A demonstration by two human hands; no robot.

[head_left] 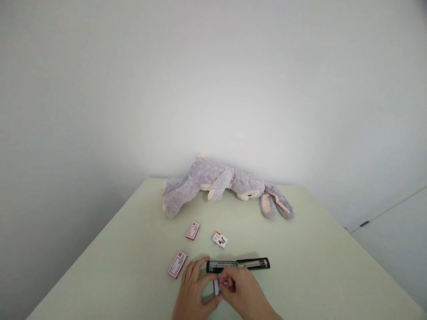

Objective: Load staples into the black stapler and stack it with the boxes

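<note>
A small red-and-white box (216, 288) stands on the table between my hands. My left hand (193, 286) grips it, with thumb and a finger at its two ends. My right hand (243, 289) is closed in a pinch against the box's right side, where a bit of red shows; its fingertips hide what they hold. Just beyond both hands a black stapler (259, 263) lies opened out flat, its metal staple channel exposed. The right hand's knuckles overlap the stapler's near edge in view. Left of my left hand lies a red-and-white flat box (178, 265).
Another red-and-white box (193, 231) and a small white box with a dark picture (220, 239) lie beyond the stapler. A grey plush rabbit (213, 178) is on its side along the back of the pale green table (320, 249), against the wall (213, 80).
</note>
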